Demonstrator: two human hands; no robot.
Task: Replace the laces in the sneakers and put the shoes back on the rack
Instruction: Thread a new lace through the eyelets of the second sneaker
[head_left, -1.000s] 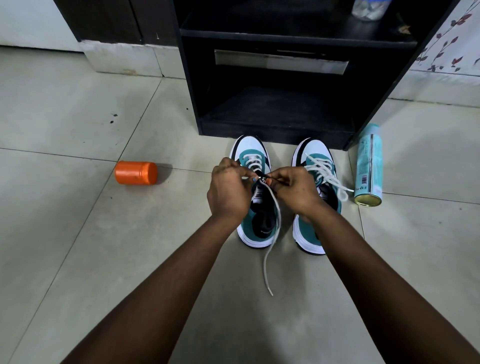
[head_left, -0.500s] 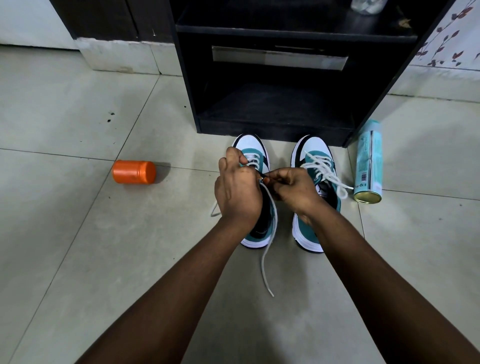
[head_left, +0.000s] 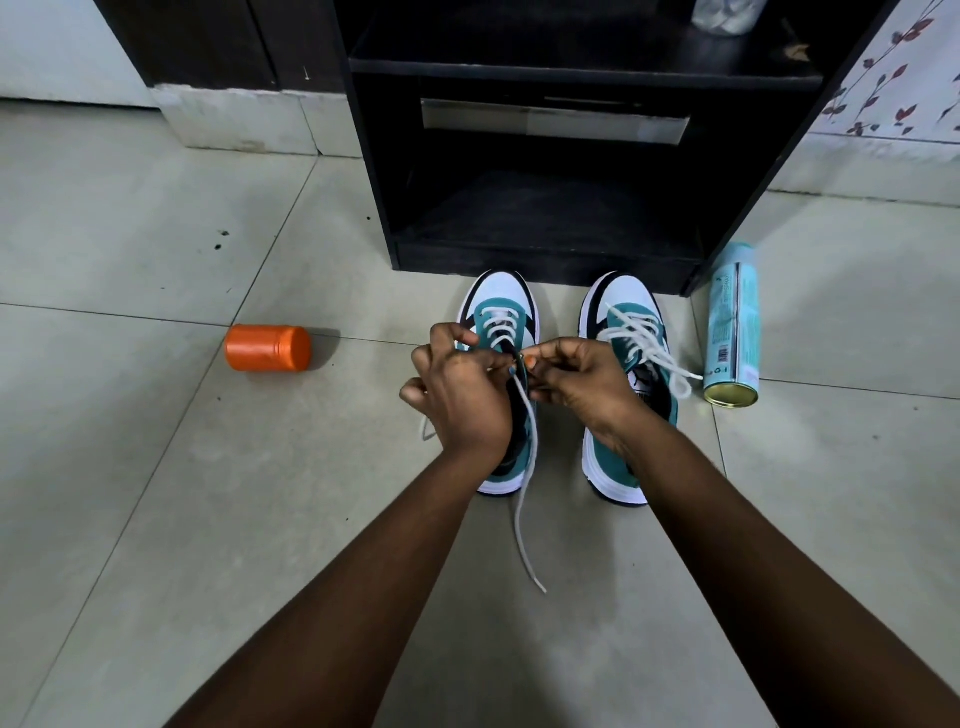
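Lace (head_left: 522, 499) trails toward me on the floor while my left hand (head_left: 462, 400) and right hand (head_left: 582, 384) pinch it over the left sneaker (head_left: 506, 312), probably at an eyelet, to thread it; rack (head_left: 545, 260) waits just beyond.

The floor (head_left: 156, 493) is pale grey tile with dark grout lines and a few small dark specks to the left. A black rack (head_left: 545, 249) stands on it at the far side. Just in front of the rack two teal-and-white sneakers sit side by side, toes toward it: the left sneaker (head_left: 501, 301) and the right sneaker (head_left: 623, 301). A white lace (head_left: 522, 519) trails from the left sneaker onto the tile. An orange jar (head_left: 267, 347) lies on its side well to the left. A light blue spray can (head_left: 732, 332) lies just right of the right sneaker.
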